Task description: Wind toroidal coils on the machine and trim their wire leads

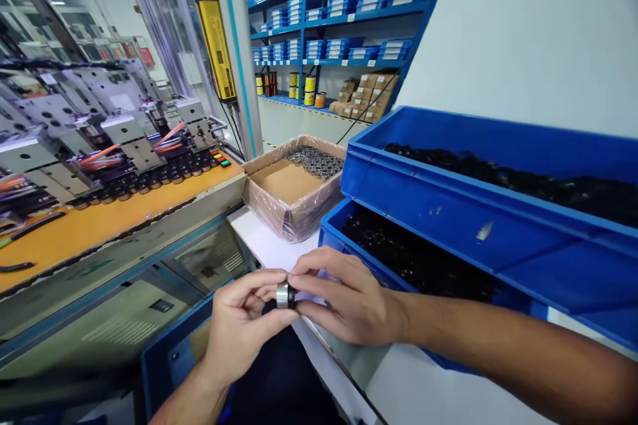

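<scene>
Small metal ring (283, 295) is pinched between both grips: left hand (239, 325) and right hand (343, 302), just before the lower blue bin (349, 249).

Fingers of the left hand (244, 322) and right hand (349, 302) cover most of a small metal ring (283, 295). The upper blue bin (448, 192) runs off the right edge and overhangs the lower bin (335, 239); their dark parts are too small to identify. Shelf labels (399, 0) are unreadable.
</scene>
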The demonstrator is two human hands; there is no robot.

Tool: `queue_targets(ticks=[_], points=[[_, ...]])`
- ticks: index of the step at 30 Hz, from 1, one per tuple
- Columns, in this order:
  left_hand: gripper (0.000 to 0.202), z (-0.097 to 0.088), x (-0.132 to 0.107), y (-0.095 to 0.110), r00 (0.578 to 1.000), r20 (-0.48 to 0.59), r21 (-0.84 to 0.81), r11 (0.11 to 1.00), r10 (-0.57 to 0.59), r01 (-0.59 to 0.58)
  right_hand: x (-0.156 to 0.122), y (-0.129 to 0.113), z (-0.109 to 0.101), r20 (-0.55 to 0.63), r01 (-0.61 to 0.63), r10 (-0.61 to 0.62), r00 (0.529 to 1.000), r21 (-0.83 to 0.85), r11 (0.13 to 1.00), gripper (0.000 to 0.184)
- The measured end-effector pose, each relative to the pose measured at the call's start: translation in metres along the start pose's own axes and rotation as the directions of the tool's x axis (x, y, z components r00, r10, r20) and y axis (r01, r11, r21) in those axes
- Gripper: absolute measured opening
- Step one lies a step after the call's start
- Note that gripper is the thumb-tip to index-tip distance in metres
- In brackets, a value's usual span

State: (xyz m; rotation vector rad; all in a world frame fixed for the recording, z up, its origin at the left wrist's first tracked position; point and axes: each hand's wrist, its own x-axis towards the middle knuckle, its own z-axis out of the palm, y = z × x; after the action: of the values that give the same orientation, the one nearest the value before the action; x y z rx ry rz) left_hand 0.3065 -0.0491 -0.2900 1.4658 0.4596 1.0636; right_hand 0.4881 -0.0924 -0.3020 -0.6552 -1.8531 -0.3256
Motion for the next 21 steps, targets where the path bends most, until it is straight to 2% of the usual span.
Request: queue_targets(ticks=[7,13,21], points=[[0.047,0.002,-0.0011,0.0011,1.0,-0.001,-0.001,1.0,0.026,-0.026,-0.0005,0.0013,-0.0012,0.021,0.045,-0.045,0.999,0.001,0.999,0.022],[0.045,0.003,-0.0037,-0.0009,1.0,0.013,-0.075,0.997,0.009,-0.008,0.0012,-0.0019,-0.0036,0.003,0.073,-0.073,0.997,-0.039,0.997,0.024],[0.042,0.0017,-0.0073,-0.0038,1.0,0.012,-0.13,0.991,0.014,-0.013,-0.0016,-0.0025,-0.0014,-0.003,0.076,-0.076,0.997,-0.012,0.997,0.029]])
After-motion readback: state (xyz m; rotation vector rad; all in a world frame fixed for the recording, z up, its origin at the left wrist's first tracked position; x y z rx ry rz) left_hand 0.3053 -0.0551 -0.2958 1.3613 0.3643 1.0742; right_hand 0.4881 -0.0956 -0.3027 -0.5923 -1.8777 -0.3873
